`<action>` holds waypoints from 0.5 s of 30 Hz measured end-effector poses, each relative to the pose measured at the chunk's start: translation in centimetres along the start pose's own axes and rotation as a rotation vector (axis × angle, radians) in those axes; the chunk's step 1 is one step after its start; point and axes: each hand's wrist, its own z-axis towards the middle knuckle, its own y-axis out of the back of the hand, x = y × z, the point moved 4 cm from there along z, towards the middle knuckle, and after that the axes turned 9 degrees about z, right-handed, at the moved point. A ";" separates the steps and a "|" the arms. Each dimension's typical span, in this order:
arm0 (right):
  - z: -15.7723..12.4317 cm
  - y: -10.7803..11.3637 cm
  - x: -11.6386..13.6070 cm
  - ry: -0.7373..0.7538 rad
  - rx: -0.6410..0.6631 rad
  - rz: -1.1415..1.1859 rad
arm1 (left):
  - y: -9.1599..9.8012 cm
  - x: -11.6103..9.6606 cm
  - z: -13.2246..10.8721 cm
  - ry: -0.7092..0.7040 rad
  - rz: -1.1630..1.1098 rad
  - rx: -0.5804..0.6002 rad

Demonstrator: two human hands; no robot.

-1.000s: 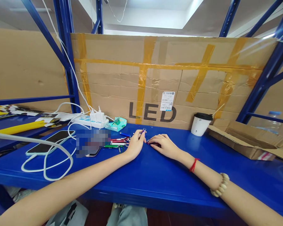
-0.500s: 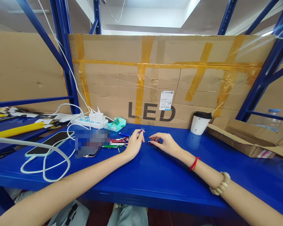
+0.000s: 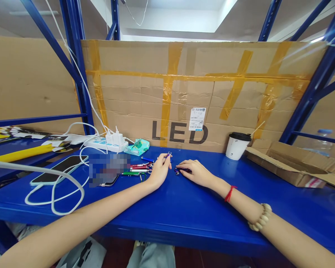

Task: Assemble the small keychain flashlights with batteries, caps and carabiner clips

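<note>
My left hand (image 3: 159, 172) is closed around a small purple tube with a metal clip (image 3: 169, 154), whose clip end shows above the fingertips. To its right, my right hand (image 3: 197, 172) rests low on the table, fingers closed over a small dark, reddish-purple tube with a metal clip (image 3: 177, 171); most of that tube is hidden. Left of my left hand lie several slim tubes with clips: a red tube (image 3: 138, 166), a silver tube (image 3: 139, 170) and a green tube (image 3: 131, 174). A blue tube (image 3: 147, 159) lies just behind them.
The blue table (image 3: 167, 212) holds a phone (image 3: 58, 169) with looped white cables (image 3: 54, 201), a power strip (image 3: 96, 143) with white chargers (image 3: 115, 139) and a green packet (image 3: 138, 147). On the right stand a lidded cup (image 3: 236, 147) and an open cardboard box (image 3: 284, 169). Taped cardboard (image 3: 136, 100) closes the back.
My right hand has lowered slightly, its fingers flattening over the dark tube, whose clip end has shifted a little. My left hand stays almost still with its purple tube.
</note>
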 end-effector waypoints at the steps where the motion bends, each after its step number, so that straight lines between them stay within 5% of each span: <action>1: 0.0 -0.1 0.0 0.002 0.007 0.004 | 0.0 0.0 0.0 0.001 -0.002 0.001; 15: 0.6 0.0 -0.1 -0.034 -0.059 0.061 | 0.0 0.8 -0.1 0.027 0.007 -0.028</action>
